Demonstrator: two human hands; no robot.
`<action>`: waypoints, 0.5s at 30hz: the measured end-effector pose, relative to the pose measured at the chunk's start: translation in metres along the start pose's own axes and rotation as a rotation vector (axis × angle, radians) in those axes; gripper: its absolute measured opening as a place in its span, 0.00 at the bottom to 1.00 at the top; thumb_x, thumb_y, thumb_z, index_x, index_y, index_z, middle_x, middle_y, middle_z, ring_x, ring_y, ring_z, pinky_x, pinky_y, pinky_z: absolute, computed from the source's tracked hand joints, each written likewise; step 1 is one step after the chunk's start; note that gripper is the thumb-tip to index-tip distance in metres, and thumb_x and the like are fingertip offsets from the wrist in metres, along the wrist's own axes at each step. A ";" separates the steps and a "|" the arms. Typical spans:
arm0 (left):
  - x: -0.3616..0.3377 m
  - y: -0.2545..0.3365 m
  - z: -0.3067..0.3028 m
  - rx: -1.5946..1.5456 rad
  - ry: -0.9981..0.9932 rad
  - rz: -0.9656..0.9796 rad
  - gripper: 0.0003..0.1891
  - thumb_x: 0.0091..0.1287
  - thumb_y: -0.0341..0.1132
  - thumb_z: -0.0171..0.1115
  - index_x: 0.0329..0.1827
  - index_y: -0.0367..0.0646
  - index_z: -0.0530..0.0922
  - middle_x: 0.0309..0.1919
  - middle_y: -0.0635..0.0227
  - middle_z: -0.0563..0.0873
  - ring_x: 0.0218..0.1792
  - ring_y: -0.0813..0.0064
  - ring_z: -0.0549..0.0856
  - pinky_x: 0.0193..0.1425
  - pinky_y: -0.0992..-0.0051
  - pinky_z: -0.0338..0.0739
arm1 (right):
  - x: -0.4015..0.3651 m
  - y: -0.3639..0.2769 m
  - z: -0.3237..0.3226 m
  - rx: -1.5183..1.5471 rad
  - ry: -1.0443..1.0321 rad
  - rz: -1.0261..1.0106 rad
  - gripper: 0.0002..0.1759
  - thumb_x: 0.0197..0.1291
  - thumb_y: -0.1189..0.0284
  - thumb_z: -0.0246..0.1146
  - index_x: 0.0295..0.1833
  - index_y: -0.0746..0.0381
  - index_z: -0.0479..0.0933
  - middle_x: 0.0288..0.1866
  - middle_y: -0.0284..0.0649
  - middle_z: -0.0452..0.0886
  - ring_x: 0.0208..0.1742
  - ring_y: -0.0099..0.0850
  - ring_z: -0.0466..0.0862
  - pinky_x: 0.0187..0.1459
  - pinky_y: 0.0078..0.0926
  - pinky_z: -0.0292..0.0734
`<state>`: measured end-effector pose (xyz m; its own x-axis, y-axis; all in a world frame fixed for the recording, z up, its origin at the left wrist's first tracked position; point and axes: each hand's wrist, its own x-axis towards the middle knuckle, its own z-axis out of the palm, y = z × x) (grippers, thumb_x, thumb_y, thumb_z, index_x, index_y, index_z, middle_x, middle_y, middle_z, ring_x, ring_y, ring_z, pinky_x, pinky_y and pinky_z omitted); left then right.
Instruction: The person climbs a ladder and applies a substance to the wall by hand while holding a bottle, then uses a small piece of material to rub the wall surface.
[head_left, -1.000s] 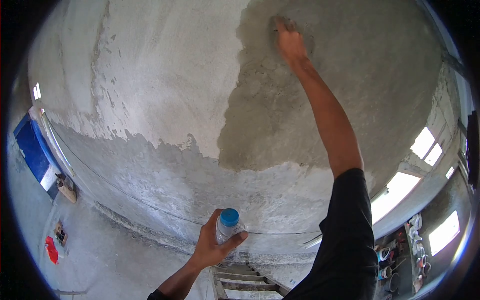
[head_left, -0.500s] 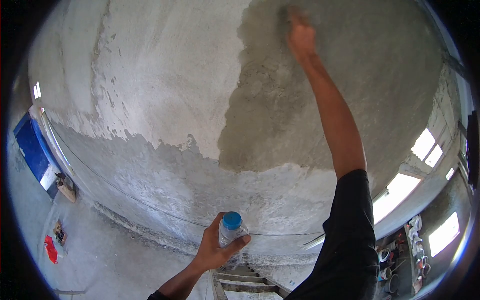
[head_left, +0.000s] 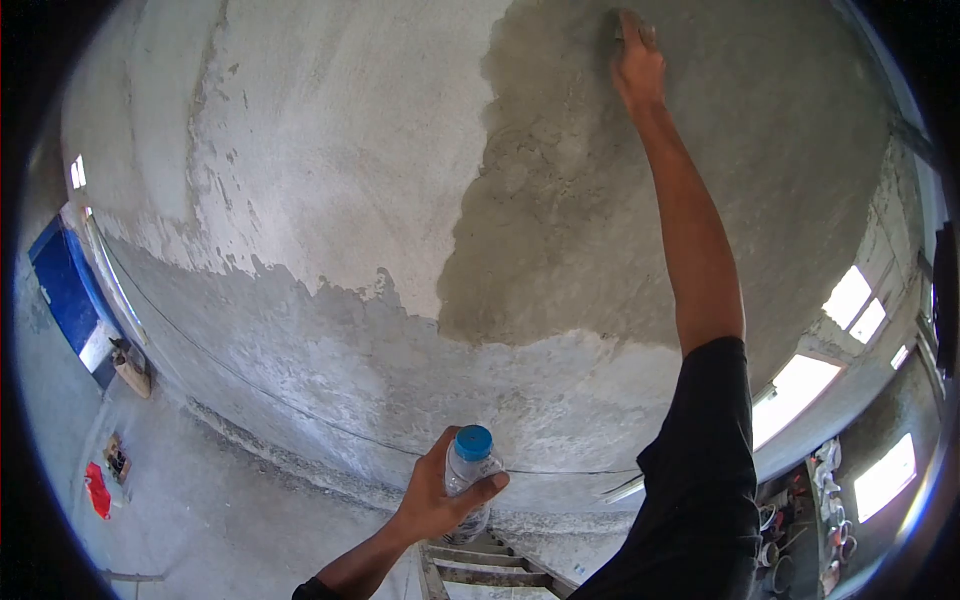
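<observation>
My left hand (head_left: 425, 508) is wrapped round a clear plastic bottle (head_left: 470, 475) with a blue cap, held upright low in the view. High on the wall, my right hand (head_left: 641, 78) grips a trowel (head_left: 648, 36) against the darker, wet-looking plaster (head_left: 560, 220). Little of the tool shows past my fingers, and its blade is hard to make out. To the left of the wet patch lies pale, dry wall (head_left: 350, 150); rough grey wall runs below it.
Wooden ladder steps (head_left: 490, 575) stand directly below me. A thin cable (head_left: 250, 385) crosses the lower wall. A blue door (head_left: 65, 290), a sack (head_left: 132, 375) and a red item (head_left: 97, 490) are at left. Buckets and pots (head_left: 770, 555) stand at lower right, near bright window openings.
My right hand has moved a short way right and slightly down across the wet plaster with the trowel. The bottle in my left hand has shifted only slightly in view.
</observation>
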<state>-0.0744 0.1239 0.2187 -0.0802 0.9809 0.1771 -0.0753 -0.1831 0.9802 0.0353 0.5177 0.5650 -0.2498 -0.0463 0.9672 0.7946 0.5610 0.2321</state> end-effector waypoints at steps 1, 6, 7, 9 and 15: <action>0.000 0.001 0.000 0.025 -0.004 0.010 0.24 0.59 0.40 0.71 0.52 0.38 0.71 0.38 0.64 0.82 0.42 0.73 0.81 0.51 0.70 0.74 | 0.004 0.001 0.001 0.012 0.003 0.033 0.29 0.55 0.80 0.58 0.65 0.56 0.66 0.59 0.49 0.76 0.61 0.51 0.74 0.59 0.45 0.76; -0.001 0.002 -0.001 0.073 0.007 0.030 0.24 0.60 0.41 0.70 0.52 0.38 0.71 0.38 0.63 0.82 0.43 0.73 0.81 0.51 0.70 0.74 | -0.015 -0.011 0.009 -0.094 -0.031 -0.091 0.31 0.52 0.76 0.65 0.63 0.60 0.66 0.60 0.50 0.73 0.63 0.50 0.72 0.58 0.42 0.77; -0.001 0.002 -0.001 0.077 0.009 0.022 0.24 0.60 0.41 0.71 0.52 0.38 0.71 0.38 0.63 0.82 0.43 0.73 0.81 0.51 0.70 0.74 | -0.018 -0.014 0.004 -0.128 -0.116 -0.101 0.30 0.52 0.76 0.65 0.63 0.60 0.67 0.61 0.50 0.73 0.62 0.50 0.72 0.57 0.42 0.77; -0.003 0.002 -0.002 0.082 0.015 0.015 0.24 0.60 0.41 0.71 0.52 0.38 0.71 0.38 0.63 0.82 0.43 0.73 0.81 0.51 0.69 0.74 | -0.016 -0.019 -0.011 -0.079 -0.136 -0.013 0.30 0.53 0.77 0.64 0.63 0.60 0.67 0.61 0.49 0.73 0.63 0.49 0.72 0.58 0.42 0.77; -0.004 0.005 0.000 0.095 0.023 0.022 0.24 0.60 0.41 0.70 0.52 0.37 0.71 0.38 0.63 0.83 0.43 0.73 0.81 0.50 0.70 0.74 | 0.004 -0.002 0.001 -0.009 0.053 -0.005 0.33 0.52 0.80 0.61 0.67 0.54 0.67 0.63 0.48 0.73 0.60 0.47 0.76 0.61 0.40 0.75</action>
<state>-0.0749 0.1189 0.2228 -0.1041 0.9748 0.1975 0.0216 -0.1963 0.9803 0.0317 0.5170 0.5679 -0.2244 -0.0927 0.9701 0.7987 0.5528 0.2376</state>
